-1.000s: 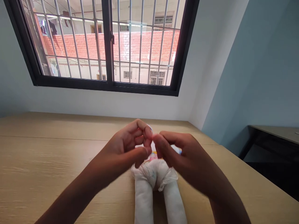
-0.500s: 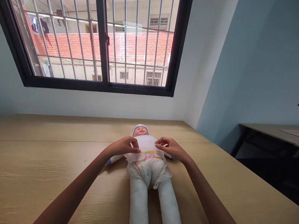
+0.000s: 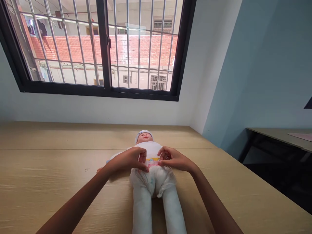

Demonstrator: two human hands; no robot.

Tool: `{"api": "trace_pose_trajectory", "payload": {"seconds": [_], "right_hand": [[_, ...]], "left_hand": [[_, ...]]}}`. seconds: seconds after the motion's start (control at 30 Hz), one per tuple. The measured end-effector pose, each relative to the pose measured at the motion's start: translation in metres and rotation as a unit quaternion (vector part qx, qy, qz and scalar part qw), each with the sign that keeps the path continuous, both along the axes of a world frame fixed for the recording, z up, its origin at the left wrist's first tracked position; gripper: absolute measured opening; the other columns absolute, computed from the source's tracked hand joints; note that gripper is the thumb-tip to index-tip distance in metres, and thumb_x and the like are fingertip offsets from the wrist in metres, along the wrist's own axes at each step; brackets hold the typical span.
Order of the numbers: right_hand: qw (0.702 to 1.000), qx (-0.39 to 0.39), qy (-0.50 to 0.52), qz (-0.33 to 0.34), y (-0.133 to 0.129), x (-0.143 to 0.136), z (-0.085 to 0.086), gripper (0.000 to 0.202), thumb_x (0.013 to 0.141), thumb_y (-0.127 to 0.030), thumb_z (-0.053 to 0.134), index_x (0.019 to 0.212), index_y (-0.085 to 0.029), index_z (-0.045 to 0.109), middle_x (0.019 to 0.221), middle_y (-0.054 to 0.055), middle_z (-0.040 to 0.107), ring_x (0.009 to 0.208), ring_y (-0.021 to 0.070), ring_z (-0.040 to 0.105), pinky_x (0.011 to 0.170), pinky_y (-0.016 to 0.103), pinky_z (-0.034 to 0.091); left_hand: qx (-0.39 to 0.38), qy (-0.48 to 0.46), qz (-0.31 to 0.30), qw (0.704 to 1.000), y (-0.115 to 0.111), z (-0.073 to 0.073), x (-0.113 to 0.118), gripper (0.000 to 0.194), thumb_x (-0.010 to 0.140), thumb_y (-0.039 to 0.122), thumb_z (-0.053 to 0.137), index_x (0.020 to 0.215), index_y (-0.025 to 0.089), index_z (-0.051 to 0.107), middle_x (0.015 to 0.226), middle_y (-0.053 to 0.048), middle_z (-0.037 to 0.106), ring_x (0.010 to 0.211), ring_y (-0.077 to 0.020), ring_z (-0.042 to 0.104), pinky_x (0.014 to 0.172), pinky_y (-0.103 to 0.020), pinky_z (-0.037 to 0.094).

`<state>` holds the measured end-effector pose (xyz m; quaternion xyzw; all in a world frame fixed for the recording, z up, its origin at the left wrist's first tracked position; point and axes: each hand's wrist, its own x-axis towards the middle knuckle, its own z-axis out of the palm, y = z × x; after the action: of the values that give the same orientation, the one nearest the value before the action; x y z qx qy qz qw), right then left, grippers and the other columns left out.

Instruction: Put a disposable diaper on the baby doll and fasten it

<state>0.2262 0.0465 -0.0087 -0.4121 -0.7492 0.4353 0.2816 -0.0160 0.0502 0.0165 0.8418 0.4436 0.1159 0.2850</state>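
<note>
A baby doll (image 3: 144, 136) in a white top and a printed headband lies on its back, head away from me and legs toward me. Around its hips is a white diaper (image 3: 153, 177) with a yellow and pink printed waistband. My left hand (image 3: 134, 158) is at the left side of this waistband, fingers curled and thumb tip against the diaper. On the right side, my right hand (image 3: 172, 158) has its fingers bent and its thumb on the waistband. The diaper's side tabs are mostly hidden under my hands.
The doll rests on a wide wooden table (image 3: 60, 172). Behind it is a wall with a black-framed barred window (image 3: 107, 89). Off to the right stands a dark-legged desk (image 3: 273, 135) with a pinkish sheet (image 3: 301, 136) on it.
Both hands have come lower on the diaper's front and a little closer together, covering more of the waistband. The camera view has shifted slightly.
</note>
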Motion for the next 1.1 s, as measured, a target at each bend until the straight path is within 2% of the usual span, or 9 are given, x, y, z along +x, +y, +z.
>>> {"api": "trace_pose_trajectory", "payload": {"seconds": [0.2,0.43,0.67,0.83,0.93,1.1], "right_hand": [[0.999,-0.014,0.034,0.005,-0.002,0.003,0.004,0.022,0.075,-0.023,0.062,0.094,-0.017,0.053,0.074,0.000,0.062,0.068,0.0125,0.055,0.064,0.026,0.044],[0.993,-0.040,0.113,-0.021,0.000,0.005,0.007,0.031,0.069,-0.034,0.070,0.087,-0.017,0.051,0.070,-0.001,0.061,0.064,0.0128,0.059,0.064,0.029,0.049],[0.988,-0.040,0.141,-0.051,0.000,0.002,0.008,0.037,0.064,-0.038,0.075,0.082,-0.018,0.050,0.070,-0.003,0.059,0.063,0.0127,0.061,0.064,0.031,0.052],[0.985,-0.041,0.165,-0.026,-0.001,-0.001,0.005,0.036,0.066,-0.036,0.076,0.082,-0.018,0.048,0.074,-0.002,0.059,0.066,0.0128,0.061,0.068,0.033,0.054],[0.984,-0.046,0.170,-0.025,-0.002,-0.005,0.004,0.038,0.065,-0.037,0.076,0.081,-0.018,0.047,0.075,-0.002,0.059,0.067,0.0130,0.062,0.070,0.034,0.054],[0.989,-0.035,0.143,-0.027,-0.008,-0.013,0.006,0.037,0.066,-0.038,0.075,0.080,-0.019,0.046,0.070,-0.003,0.056,0.069,0.0152,0.062,0.068,0.034,0.053]], "left_hand": [[0.014,0.008,-0.007,1.000,-0.002,-0.002,0.001,0.027,0.068,0.045,0.064,0.076,0.022,0.054,0.076,0.003,0.059,0.071,-0.0157,0.052,0.053,-0.024,0.031],[0.011,0.000,0.004,1.000,0.001,-0.001,0.001,0.027,0.067,0.044,0.064,0.075,0.021,0.053,0.075,0.002,0.059,0.071,-0.0164,0.053,0.055,-0.024,0.032],[0.029,-0.044,0.029,0.998,-0.002,0.001,0.007,0.040,0.061,0.043,0.071,0.093,0.022,0.060,0.104,-0.002,0.060,0.093,-0.0211,0.054,0.071,-0.027,0.040],[0.039,-0.070,0.027,0.996,-0.004,-0.009,0.020,0.047,0.072,0.061,0.056,0.095,0.020,0.062,0.094,-0.003,0.063,0.084,-0.0212,0.056,0.066,-0.028,0.040],[0.084,-0.066,0.042,0.993,-0.004,-0.016,0.025,0.041,0.073,0.058,0.057,0.085,0.019,0.061,0.087,-0.002,0.063,0.077,-0.0195,0.054,0.063,-0.028,0.038],[0.093,-0.077,0.049,0.992,-0.006,-0.020,0.029,0.037,0.072,0.055,0.059,0.078,0.018,0.057,0.082,-0.001,0.061,0.075,-0.0190,0.052,0.060,-0.029,0.035]]}}
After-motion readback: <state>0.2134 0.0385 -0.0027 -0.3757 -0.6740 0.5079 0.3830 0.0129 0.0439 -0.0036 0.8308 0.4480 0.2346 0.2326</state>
